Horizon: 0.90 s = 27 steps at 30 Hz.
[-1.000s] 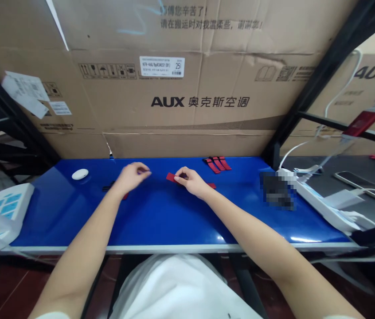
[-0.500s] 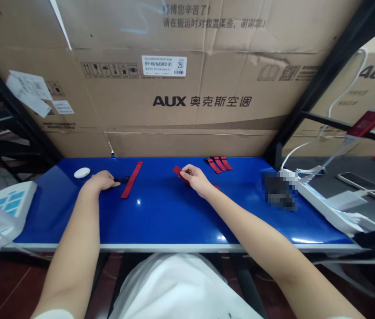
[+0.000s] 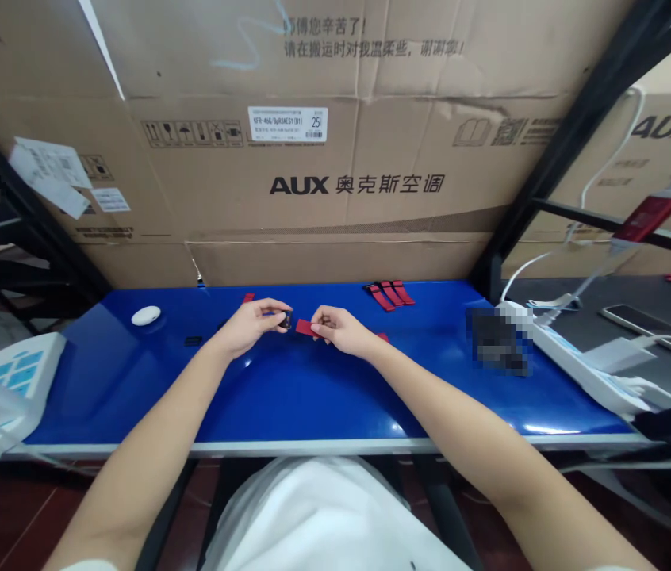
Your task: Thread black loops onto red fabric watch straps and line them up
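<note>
My left hand [image 3: 249, 323] pinches a small black buckle [image 3: 285, 319] above the blue table [image 3: 288, 388]. Just right of it, my right hand [image 3: 335, 328] pinches the end of a red strap [image 3: 305, 327], whose tip points at the buckle. The strap's far end shows behind my right wrist. Another red strap [image 3: 247, 299] lies behind my left hand, mostly hidden by it. A small black piece [image 3: 193, 341] rests on the table to the left of my left wrist.
A few red straps [image 3: 389, 293] lie at the table's back right. A white oval object [image 3: 145, 315] sits back left. Large cardboard boxes [image 3: 323, 159] wall the back. A white power strip [image 3: 579, 361] with cables and a phone [image 3: 657, 335] are on the right, a white device [image 3: 8, 373] on the left.
My left hand went left to the table beside a red strap, then came back to the middle holding a black buckle. My right hand kept its red strap and lowered it toward the buckle.
</note>
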Motion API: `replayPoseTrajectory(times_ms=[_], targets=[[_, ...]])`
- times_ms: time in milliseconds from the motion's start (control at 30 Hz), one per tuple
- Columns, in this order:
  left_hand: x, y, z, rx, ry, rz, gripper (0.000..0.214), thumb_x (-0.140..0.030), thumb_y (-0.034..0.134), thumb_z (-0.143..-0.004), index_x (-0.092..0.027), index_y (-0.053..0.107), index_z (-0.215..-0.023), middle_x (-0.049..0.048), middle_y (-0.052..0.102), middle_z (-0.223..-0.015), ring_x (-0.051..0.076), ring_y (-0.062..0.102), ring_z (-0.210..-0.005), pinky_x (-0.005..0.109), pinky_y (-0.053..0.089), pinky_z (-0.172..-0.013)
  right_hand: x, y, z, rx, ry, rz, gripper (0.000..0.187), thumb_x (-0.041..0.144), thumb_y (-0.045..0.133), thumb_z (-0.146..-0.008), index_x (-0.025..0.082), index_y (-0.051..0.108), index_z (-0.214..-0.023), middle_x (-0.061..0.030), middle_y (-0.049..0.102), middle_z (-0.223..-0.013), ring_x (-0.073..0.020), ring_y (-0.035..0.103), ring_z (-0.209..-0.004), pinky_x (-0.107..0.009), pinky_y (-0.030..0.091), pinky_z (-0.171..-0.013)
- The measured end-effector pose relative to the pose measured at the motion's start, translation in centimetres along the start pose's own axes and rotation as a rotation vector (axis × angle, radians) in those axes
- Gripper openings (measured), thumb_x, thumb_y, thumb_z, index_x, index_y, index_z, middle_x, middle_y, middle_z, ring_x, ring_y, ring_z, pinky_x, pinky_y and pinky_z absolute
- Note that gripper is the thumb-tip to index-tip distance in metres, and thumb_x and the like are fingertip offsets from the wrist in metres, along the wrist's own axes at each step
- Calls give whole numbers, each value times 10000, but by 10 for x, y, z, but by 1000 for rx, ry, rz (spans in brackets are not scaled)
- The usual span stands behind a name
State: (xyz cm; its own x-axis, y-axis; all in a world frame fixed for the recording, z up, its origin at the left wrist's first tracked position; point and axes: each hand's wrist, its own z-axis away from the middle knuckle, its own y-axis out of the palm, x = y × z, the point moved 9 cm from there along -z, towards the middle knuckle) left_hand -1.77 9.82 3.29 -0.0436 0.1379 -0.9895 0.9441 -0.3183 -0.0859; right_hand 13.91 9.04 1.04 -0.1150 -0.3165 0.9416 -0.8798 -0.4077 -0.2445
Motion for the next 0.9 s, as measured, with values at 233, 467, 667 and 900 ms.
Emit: replayPoseTrajectory(times_ms=[233,467,667,900], targets=[[11,23,1,61,-53,81,287,-271,809,-697,-158,748,-954,70,692,-923,155,629,-785,289,553,-731,10,1,2,8,-70,44,161,337,592,-815,196,520,-787,32,522,-651,-111,464,-573,-244,360,-558],[17,28,1,89,-118,163,295,-210,822,-670,-147,711,-936,48,688,-833,140,650,-739,282,548,-736,13,-1,1,34,-91,-15,189,365,626,-797,196,542,-790,30,506,-681,-120,447,-608,-257,362,-598],[27,46,3,67,-171,265,303,-119,818,-632,-140,656,-887,28,695,-803,137,672,-758,291,553,-790,7,0,-1,-65,-76,-209,257,378,663,-757,228,543,-928,15,534,-825,-136,491,-694,-271,415,-670],[35,49,-3,18,-132,140,253,-107,791,-629,-124,684,-858,61,715,-819,185,689,-784,364,580,-803,10,-6,-4,-97,-107,-83,146,324,650,-755,192,607,-711,-64,539,-1111,-203,534,-1015,-334,441,-856]])
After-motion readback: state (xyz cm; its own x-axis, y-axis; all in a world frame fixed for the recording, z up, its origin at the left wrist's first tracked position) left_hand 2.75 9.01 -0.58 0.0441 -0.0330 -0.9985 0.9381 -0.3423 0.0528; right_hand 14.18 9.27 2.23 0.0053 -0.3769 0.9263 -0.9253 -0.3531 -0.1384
